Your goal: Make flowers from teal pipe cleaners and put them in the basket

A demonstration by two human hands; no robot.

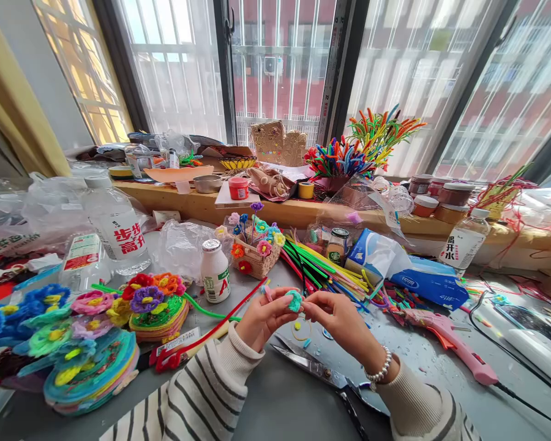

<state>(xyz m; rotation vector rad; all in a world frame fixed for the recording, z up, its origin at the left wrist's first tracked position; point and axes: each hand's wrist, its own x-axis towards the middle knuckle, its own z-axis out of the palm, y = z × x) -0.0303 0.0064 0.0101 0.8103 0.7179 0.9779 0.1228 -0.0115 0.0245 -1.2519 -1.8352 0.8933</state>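
Note:
My left hand [269, 315] is closed around a small turquoise pipe-cleaner flower [294, 301], pinching it between thumb and fingers. From the other side, the fingertips of my right hand [333, 311] pinch the flower's edge. A bit of pink shows above the left fingers; I cannot make out what it is. Below both hands lies a pair of scissors [319, 369] with its blades parted, pointing to the left. A red pipe cleaner [199, 338] runs along the table beside my left wrist.
Left are finished pipe-cleaner flowers [82, 352], a white bottle [215, 271] and a water bottle [117, 229]. Behind my hands stand a flower basket [257, 263] and loose pipe cleaners [324, 263]. A pink glue gun [454, 344] with its cord lies right, near a blue packet [422, 278].

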